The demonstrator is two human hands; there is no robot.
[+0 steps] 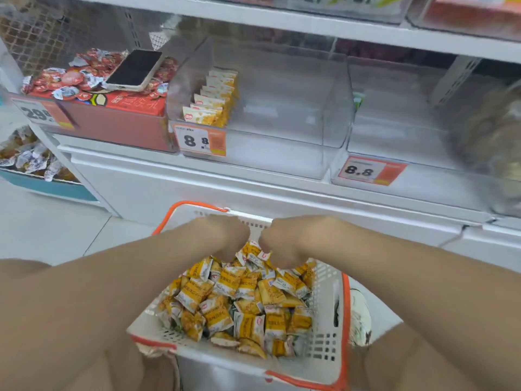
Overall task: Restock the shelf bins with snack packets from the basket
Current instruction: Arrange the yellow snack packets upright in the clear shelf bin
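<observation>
The shelf runs across in front of you. The basket sits below its front edge, close against you, likely so each lift is short. The clear bin at mid-shelf is mostly bare: a single upright row of packets stands along its left wall, faces forward. That order is probably the one to copy, filling rightward.

Your left hand and right hand meet at the basket's far edge. Both have their fingers curled down into the snack packets and seem to gather one bunch between them, which suits squaring packets into a stack. The fingertips are hidden, so how firm the hold is I cannot tell.

A phone lies on the red sweets at the shelf's left end, parked clear of your work.
</observation>
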